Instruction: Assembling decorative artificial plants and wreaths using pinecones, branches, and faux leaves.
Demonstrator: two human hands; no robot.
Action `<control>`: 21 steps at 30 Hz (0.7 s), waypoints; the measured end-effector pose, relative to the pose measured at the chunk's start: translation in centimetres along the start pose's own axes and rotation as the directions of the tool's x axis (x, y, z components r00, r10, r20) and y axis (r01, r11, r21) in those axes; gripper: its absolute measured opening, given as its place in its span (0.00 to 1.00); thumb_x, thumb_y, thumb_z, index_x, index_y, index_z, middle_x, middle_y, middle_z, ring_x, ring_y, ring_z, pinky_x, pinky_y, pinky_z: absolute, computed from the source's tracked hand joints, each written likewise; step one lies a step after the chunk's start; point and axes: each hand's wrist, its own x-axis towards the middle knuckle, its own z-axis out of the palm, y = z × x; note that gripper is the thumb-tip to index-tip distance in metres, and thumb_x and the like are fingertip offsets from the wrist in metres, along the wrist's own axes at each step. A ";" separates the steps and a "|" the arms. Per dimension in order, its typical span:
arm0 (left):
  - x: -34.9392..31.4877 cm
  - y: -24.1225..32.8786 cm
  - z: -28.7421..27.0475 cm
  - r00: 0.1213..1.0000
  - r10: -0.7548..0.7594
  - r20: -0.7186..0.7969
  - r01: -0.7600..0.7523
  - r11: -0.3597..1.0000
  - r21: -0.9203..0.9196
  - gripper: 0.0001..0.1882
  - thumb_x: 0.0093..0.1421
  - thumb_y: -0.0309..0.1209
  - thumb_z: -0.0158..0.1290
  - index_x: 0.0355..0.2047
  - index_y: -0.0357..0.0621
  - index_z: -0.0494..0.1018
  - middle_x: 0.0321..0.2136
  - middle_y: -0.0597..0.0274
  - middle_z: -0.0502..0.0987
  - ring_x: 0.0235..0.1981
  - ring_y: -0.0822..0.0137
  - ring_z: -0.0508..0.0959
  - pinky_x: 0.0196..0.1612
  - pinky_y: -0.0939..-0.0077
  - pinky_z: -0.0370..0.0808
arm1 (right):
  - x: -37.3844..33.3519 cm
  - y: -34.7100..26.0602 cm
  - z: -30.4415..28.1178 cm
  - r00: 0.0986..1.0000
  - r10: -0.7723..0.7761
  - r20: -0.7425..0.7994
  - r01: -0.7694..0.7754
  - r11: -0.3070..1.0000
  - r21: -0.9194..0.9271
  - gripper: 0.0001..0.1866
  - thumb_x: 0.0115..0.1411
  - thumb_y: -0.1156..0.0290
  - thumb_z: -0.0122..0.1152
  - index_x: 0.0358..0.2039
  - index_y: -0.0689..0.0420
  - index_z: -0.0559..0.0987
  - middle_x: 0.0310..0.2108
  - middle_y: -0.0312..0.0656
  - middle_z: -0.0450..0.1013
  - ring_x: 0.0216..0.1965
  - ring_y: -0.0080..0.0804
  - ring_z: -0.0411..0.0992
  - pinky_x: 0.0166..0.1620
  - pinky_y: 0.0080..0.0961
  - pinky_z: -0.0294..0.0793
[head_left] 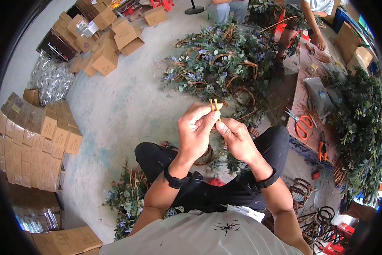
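In front of me, both hands are raised above my lap and meet at the fingertips. My left hand (194,134) pinches a small yellow-brown strip (215,104), whose two narrow ends stick up above the fingers. Close against it, my right hand (238,138) pinches the lower end of the same strip between thumb and fingers. Its exact kind is too small to tell, and the fingers hide part of it. Below the hands, partly hidden between my knees, lies a twig wreath (207,156) with green leaves.
A heap of leafy wreaths (216,63) lies ahead. On the low table (299,93) at right are orange-handled scissors (302,126), pliers (322,148) and greenery (356,127). Bare twig rings (301,189) lie below it. Cardboard boxes (33,144) stand left. A co-worker's hand (318,41) reaches the table.
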 end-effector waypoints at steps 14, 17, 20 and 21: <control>0.4 2.9 -1.0 0.985 -0.164 0.061 0.162 0.986 0.035 0.07 0.68 0.25 0.58 0.39 0.31 0.81 0.29 0.62 0.81 0.28 0.79 0.79 0.29 0.84 0.78 | -0.9 -0.7 2.4 0.955 -0.240 -0.174 0.205 0.959 -0.196 0.15 0.71 0.62 0.57 0.36 0.62 0.81 0.22 0.49 0.72 0.26 0.50 0.70 0.31 0.44 0.69; -0.1 2.6 -1.1 0.991 -0.121 0.051 0.118 0.991 0.064 0.08 0.68 0.25 0.58 0.39 0.31 0.81 0.28 0.62 0.81 0.26 0.79 0.79 0.29 0.84 0.78 | -1.2 -0.2 2.5 0.945 -0.271 -0.184 0.226 0.945 -0.236 0.14 0.71 0.63 0.57 0.36 0.61 0.80 0.21 0.48 0.71 0.24 0.50 0.70 0.29 0.44 0.69; 0.5 3.5 -1.2 0.969 -0.226 0.102 0.224 0.974 0.031 0.07 0.68 0.25 0.58 0.39 0.30 0.81 0.29 0.62 0.81 0.26 0.78 0.79 0.28 0.83 0.78 | -1.1 -0.3 1.8 0.941 -0.331 -0.070 0.277 0.873 -0.401 0.12 0.71 0.64 0.58 0.39 0.61 0.80 0.21 0.48 0.72 0.24 0.50 0.71 0.28 0.44 0.71; 0.5 3.7 -1.1 0.968 -0.228 0.101 0.226 0.974 0.030 0.07 0.68 0.25 0.58 0.39 0.30 0.81 0.29 0.62 0.81 0.26 0.78 0.79 0.28 0.83 0.78 | -1.3 -0.4 1.7 0.942 -0.329 -0.069 0.276 0.874 -0.401 0.12 0.71 0.64 0.58 0.39 0.61 0.80 0.21 0.48 0.72 0.24 0.50 0.71 0.28 0.44 0.71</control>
